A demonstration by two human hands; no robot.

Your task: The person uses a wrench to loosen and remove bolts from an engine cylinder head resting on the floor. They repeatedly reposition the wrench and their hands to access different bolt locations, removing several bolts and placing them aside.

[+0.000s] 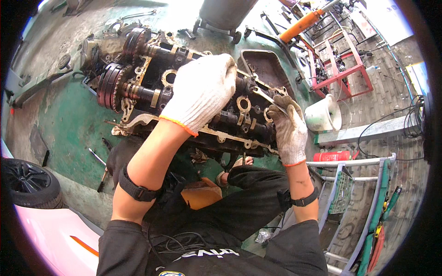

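An engine cylinder head (152,94) with dark camshafts lies across the view, two round toothed pulleys (110,85) at its left end. My left hand (202,87), in a white knit glove, is closed over the upper middle of the head, its fingertips curled out of sight; what they hold is hidden. My right hand (287,129), in a soiled white glove, grips a silver wrench (262,94) near the head's right end. The wrench reaches up-left along the camshaft toward my left hand.
Behind the head are an oily tray (263,64) and orange hydraulic lift (301,27). At right sit a red frame (357,89), white bucket (322,117), red extinguisher (331,156) and ladder (382,207). A wheel (30,184) and pink car panel (55,230) are at left.
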